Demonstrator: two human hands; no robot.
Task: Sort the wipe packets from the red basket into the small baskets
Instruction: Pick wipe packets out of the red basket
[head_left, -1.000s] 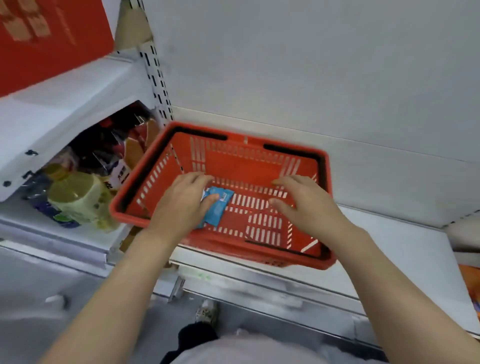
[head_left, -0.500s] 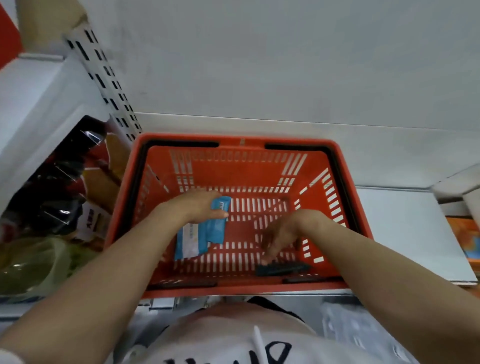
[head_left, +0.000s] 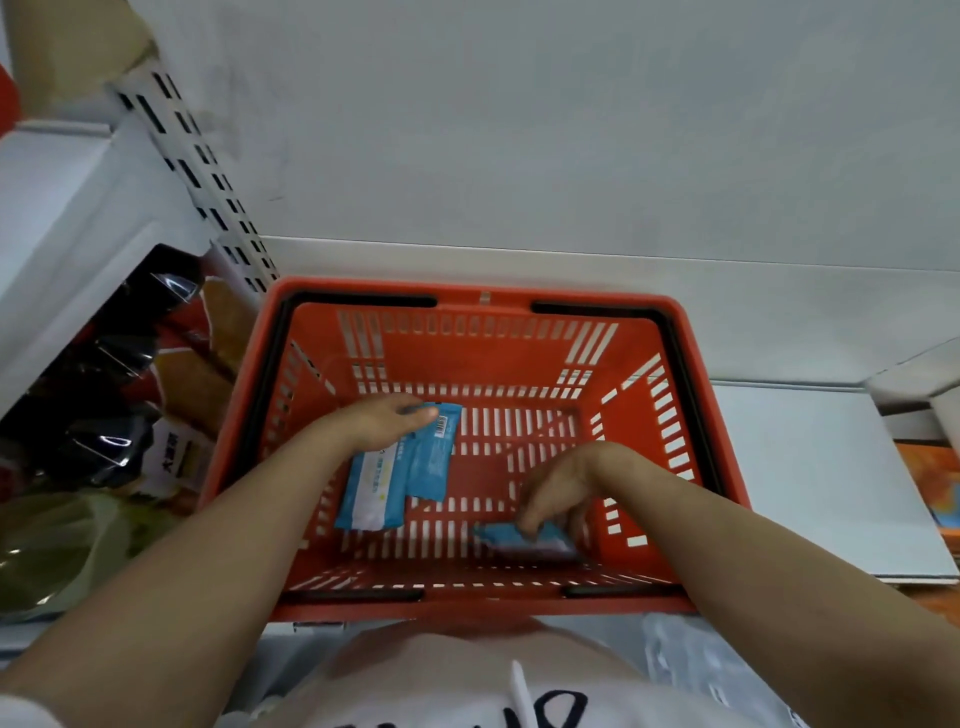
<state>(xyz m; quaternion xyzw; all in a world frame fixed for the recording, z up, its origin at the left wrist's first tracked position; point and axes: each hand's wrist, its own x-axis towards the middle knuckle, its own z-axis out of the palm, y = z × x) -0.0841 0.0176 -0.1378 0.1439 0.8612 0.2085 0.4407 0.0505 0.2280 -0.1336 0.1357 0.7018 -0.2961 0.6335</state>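
Note:
A red basket (head_left: 483, 299) stands on a white shelf in front of me, seen from above. Both my hands are inside it. My left hand (head_left: 382, 423) grips two blue wipe packets (head_left: 400, 467) that hang down from its fingers, side by side. My right hand (head_left: 563, 486) reaches down to the basket floor near the front wall and pinches a third blue packet (head_left: 524, 543) lying there. No small baskets are in view.
The white shelf (head_left: 810, 478) extends to the right of the basket. Packaged goods and dark bottles (head_left: 119, 415) fill the shelf bay on the left, beside a slotted upright post (head_left: 197, 176). An orange package (head_left: 932, 478) shows at the right edge.
My view has moved over the basket. The left hand now holds two packets that hang lower. The right hand has dropped to the basket floor and taken hold of a third packet.

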